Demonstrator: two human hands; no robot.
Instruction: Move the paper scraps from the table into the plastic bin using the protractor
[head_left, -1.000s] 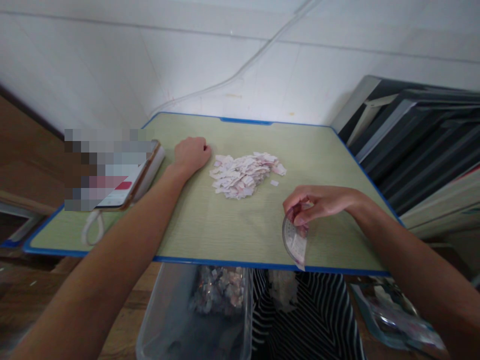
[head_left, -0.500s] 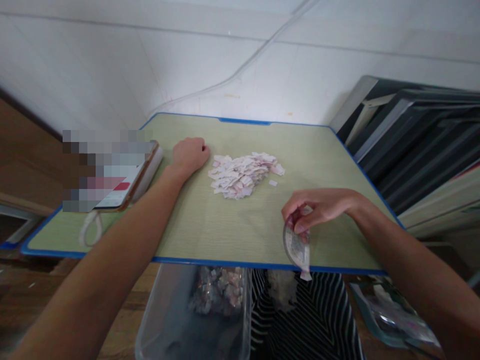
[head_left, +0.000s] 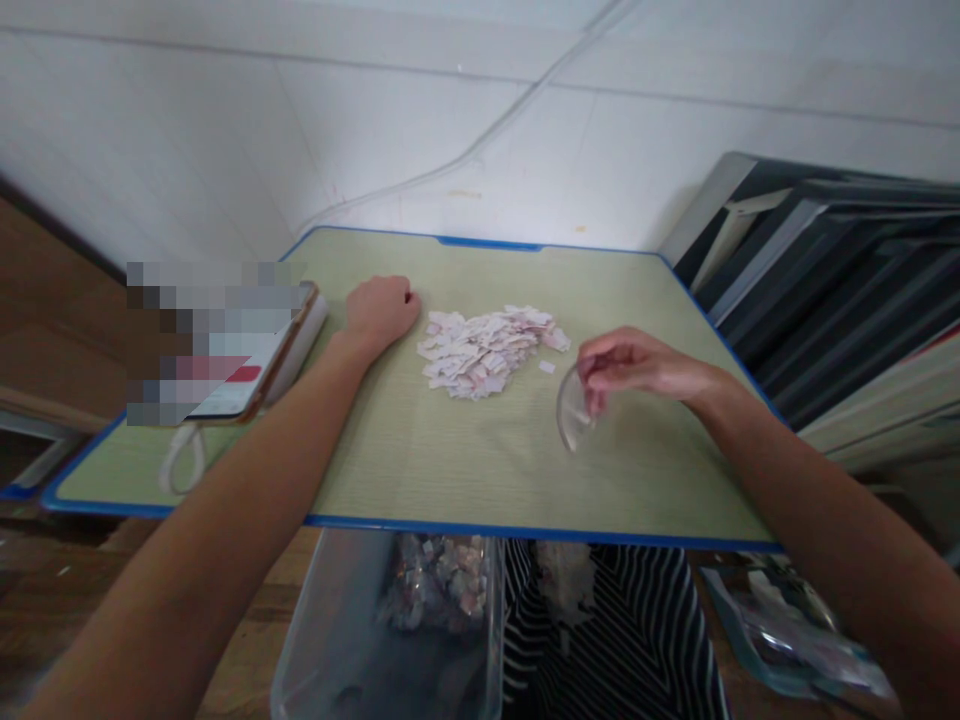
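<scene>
My left hand [head_left: 381,308] rests as a loose fist on the pale green tabletop [head_left: 435,470], just left of a heap of small torn paper pieces [head_left: 487,350]. Nothing shows in its curled fingers. Between the thumb and fingers of my right hand [head_left: 630,365] is a clear half-round protractor [head_left: 574,410], tilted above the table and blurred by motion. One loose paper scrap [head_left: 547,367] lies between the heap and my right hand. Below the table edge, more scraps [head_left: 566,580] lie on dark striped cloth [head_left: 630,640] over my lap.
A phone [head_left: 247,360], partly pixelated, leans on a stand at the left, with a white loop [head_left: 182,460] beneath. A clear plastic bin [head_left: 300,640] holding small shiny packets stands below the table's front edge. Dark flat panels [head_left: 832,240] lean at the right.
My right hand has moved up and away from the front edge with the protractor. The scrap at the protractor's lower tip has left it; a small pale piece shows over the lap. My left hand stays put.
</scene>
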